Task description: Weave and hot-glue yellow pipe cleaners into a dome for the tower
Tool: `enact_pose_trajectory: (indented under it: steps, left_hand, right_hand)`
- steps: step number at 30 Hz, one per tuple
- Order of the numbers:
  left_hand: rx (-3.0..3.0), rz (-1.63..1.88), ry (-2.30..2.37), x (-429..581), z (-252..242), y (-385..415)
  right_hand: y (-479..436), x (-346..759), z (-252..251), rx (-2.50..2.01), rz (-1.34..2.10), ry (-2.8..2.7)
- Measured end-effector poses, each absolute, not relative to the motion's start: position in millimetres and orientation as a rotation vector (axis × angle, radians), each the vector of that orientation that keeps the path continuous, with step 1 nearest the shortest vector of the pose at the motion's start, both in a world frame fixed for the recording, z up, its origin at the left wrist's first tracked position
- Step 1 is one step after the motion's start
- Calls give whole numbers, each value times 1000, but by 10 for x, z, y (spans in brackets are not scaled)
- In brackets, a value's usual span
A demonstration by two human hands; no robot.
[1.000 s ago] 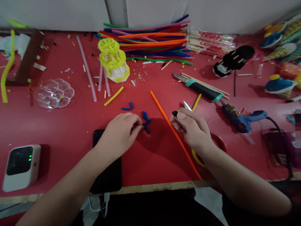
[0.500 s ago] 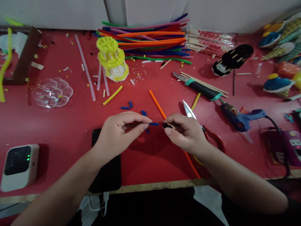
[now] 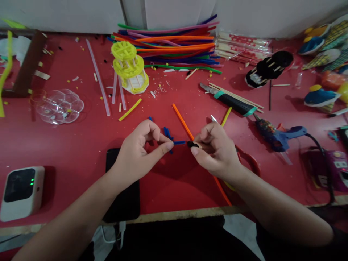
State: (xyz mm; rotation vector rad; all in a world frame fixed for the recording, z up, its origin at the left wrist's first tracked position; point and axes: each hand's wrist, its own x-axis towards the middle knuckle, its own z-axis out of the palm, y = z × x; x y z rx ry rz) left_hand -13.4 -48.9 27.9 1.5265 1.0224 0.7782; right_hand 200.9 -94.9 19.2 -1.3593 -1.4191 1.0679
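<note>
Between thumb and finger, my left hand (image 3: 144, 152) pinches a short blue pipe cleaner piece (image 3: 179, 143) that points right. My right hand (image 3: 216, 148) is closed on a small black fuzzy piece (image 3: 192, 144), whose exact kind I cannot make out. The blue tip lies close beside the black piece; whether they touch is unclear. More blue pieces (image 3: 168, 133) lie behind my left hand. An orange pipe cleaner (image 3: 182, 121) runs diagonally under my right hand. Red-handled scissors (image 3: 248, 159) are mostly covered by that hand.
A black phone (image 3: 123, 203) lies by the left forearm. Cutters (image 3: 235, 102) and a blue glue gun (image 3: 274, 134) lie to the right. Behind stand a yellow tiered model (image 3: 130, 69), a black one (image 3: 269, 69) and a pile of pipe cleaners (image 3: 168, 47).
My left fingers have shifted their pinch, with the index finger now more bent. Slightly more of the blue piece shows, its tip closer to the black piece. My right fingers have curled up a little.
</note>
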Motion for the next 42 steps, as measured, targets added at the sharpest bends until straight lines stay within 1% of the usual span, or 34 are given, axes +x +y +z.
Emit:
enact_pose_trajectory:
  steps: [20,28,33,37,42]
  left_hand:
    - [1589,712,1108,-142,292,-481]
    - [1636,713,1144,-161,338,-445]
    - [1967,553,1379,-322,425,-261]
    - [2167,403,1444,-427,411,-153]
    - [2298,461,1451,-467,286,-121]
  right_hand:
    - [-973,2008,153,-1298,1010,-1497]
    - [-940,2032,146,-1327,991,-1396]
    - [-923,2024,158,-1358,1011,-1266]
    - [-916,2024,146,-1376,1006,-1242]
    - [-923,2026,133,-1373,1019,-1229]
